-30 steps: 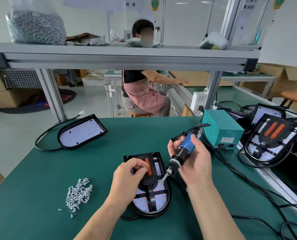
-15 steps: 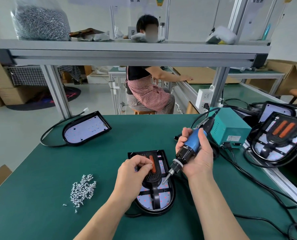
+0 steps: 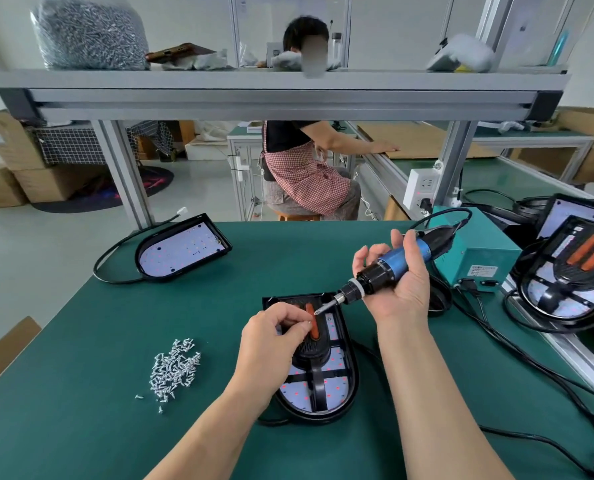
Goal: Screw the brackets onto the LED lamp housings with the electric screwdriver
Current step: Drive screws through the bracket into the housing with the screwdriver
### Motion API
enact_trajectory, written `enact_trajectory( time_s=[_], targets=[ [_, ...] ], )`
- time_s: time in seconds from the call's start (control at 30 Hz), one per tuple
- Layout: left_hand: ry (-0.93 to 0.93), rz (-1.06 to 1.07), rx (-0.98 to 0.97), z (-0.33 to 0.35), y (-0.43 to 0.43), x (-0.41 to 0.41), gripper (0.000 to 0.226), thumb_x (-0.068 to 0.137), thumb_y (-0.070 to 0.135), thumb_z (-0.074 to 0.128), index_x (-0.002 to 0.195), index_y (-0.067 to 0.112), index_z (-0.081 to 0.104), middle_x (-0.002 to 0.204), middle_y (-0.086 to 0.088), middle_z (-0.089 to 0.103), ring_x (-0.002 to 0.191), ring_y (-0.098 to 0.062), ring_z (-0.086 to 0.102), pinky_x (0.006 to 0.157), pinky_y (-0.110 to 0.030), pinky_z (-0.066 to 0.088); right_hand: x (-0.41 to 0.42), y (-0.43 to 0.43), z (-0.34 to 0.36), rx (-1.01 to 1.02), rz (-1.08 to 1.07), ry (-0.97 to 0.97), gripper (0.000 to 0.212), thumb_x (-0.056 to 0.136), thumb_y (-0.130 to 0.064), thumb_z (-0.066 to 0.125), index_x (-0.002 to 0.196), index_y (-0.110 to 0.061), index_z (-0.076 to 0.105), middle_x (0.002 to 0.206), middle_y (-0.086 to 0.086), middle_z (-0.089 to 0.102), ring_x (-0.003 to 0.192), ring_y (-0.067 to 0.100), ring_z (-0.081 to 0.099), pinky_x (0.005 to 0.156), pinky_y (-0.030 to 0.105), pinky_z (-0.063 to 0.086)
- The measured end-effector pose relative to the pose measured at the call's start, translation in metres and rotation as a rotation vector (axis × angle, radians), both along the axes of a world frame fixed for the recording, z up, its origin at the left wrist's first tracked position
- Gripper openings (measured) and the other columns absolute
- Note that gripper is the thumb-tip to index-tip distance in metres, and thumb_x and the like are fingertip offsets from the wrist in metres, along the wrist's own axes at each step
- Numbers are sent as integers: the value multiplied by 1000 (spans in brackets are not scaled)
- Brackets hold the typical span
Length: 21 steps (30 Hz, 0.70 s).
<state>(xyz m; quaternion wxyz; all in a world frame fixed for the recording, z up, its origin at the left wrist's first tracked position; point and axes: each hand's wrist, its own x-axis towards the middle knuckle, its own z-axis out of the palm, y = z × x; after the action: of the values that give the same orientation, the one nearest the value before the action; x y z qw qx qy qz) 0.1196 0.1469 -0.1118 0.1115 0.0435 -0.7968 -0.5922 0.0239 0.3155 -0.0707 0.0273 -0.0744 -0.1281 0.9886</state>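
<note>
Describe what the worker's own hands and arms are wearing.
The left hand and right hand are bare: no gloves, rings or watch visible. Both forearms are bare too, no sleeve in view.

Bright even light, soft shadows, edges warped

On the worktop (image 3: 80,427), a housing (image 3: 337,389) lies in the middle with a bracket (image 3: 314,358) on it. A screw pile (image 3: 174,370) lies to its left, another housing (image 3: 181,251) behind left, a power box (image 3: 479,258) behind right, and stacked housings (image 3: 572,282) far right.
</note>
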Motion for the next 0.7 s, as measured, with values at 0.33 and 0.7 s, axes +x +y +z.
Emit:
enact_trajectory(
  time_s=[0.33, 0.7],
  targets=[
    [4, 32, 85, -3, 3, -2, 32, 84, 2, 75, 76, 34, 75, 73, 11, 74, 67, 1, 63, 66, -10, 48, 4, 8, -10, 62, -11, -26, 19, 89, -32, 72, 105, -23, 67, 79, -5, 62, 64, 10, 52, 66, 25, 36],
    [-6, 62, 144, -2, 5, -3, 29, 84, 3, 76, 76, 31, 76, 71, 8, 73, 66, -5, 61, 71, -24, 51, 3, 5, -8, 55, -21, -50, 21, 83, -17, 78, 91, -19, 59, 71, -3, 56, 61, 12, 49, 65, 26, 38]
  ],
)
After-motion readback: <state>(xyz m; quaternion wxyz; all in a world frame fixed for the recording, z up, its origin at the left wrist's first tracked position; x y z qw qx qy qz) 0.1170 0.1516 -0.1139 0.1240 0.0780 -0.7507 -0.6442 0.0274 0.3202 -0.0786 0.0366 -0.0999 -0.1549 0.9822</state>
